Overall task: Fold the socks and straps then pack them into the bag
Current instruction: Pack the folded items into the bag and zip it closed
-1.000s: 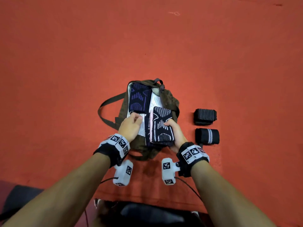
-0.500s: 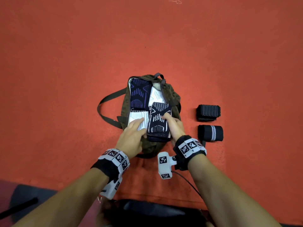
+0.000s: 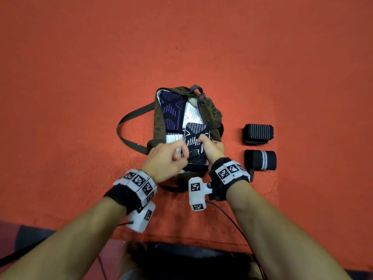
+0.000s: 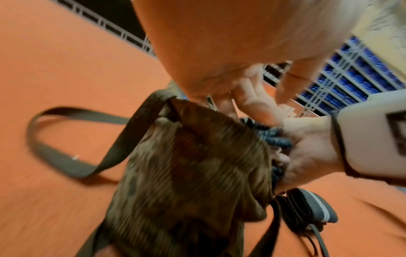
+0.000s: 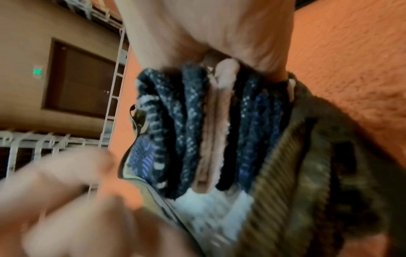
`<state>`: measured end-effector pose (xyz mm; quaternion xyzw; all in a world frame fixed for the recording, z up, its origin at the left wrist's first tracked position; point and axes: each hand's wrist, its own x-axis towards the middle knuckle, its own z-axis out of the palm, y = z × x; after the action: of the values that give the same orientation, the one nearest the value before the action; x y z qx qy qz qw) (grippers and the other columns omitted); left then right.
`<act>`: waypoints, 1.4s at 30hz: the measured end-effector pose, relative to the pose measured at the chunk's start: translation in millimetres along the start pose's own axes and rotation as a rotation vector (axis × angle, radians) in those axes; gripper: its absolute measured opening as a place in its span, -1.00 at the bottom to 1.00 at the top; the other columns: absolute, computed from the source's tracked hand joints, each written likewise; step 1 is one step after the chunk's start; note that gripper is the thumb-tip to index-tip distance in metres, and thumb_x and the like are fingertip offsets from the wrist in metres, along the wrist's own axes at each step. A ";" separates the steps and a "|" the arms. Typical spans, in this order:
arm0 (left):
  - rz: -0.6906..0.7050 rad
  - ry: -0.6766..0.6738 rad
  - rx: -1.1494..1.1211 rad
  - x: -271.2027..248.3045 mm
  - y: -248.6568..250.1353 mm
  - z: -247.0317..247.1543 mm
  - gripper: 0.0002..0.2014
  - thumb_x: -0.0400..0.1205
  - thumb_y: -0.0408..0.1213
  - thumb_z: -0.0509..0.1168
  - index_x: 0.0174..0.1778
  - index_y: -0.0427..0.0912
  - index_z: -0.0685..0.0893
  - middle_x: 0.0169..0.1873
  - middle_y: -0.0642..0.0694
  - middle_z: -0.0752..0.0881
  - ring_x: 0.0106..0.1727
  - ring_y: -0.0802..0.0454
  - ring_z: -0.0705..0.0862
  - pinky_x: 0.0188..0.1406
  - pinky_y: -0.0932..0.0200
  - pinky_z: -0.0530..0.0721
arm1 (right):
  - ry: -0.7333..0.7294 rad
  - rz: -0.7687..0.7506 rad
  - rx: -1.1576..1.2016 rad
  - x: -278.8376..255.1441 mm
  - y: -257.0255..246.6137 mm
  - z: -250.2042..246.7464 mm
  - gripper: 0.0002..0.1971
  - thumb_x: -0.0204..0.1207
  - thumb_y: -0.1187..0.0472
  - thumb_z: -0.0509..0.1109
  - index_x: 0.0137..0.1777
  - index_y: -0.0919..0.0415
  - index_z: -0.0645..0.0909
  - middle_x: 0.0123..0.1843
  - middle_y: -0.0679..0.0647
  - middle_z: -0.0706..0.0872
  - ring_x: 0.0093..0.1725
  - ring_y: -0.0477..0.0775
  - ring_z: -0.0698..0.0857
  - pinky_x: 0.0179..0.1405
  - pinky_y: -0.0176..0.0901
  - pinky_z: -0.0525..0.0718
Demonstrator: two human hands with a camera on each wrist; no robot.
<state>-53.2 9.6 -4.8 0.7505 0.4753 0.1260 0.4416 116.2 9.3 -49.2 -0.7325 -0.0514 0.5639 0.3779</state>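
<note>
From the head view, the right hand is gripping a folded navy sock bundle with white lines, thumb on top, and seating it in the near right corner of the open brown bag lying on the red carpet. The left hand is hovering blurred at the bag's near left edge, fingers loosely curled; whether it is grasping anything cannot be told. A navy sock with purple lines and white socks are already lying inside. Two rolled black straps, the far one and the near one, are waiting on the carpet just right of the bag.

In the left wrist view, the bag's corduroy side is filling the frame, its webbing handle looping on the carpet.

In the right wrist view, the folded layers of the bundle are standing on edge against the bag's wall.

To do this well, I judge the right hand should be pressing the bundle flat and low while the left is spreading the opening, so the folds stay closed and room remains for the straps.
</note>
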 end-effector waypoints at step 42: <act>0.039 -0.055 0.697 22.2 -40.8 50.0 0.35 0.39 0.13 0.61 0.76 -0.22 -0.29 0.79 -0.21 -0.15 0.80 -0.15 -0.19 0.77 -0.15 0.06 | -0.090 -0.201 -0.425 -11.5 32.9 -35.6 -0.10 -0.12 -0.16 0.83 0.26 0.03 0.59 0.21 -0.09 0.78 0.21 -0.03 0.75 0.35 0.10 0.71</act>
<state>-35.9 7.2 -70.8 0.8682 0.4633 -0.0556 0.1689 131.3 -37.5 -57.5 -0.7610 -0.2582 0.5321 0.2666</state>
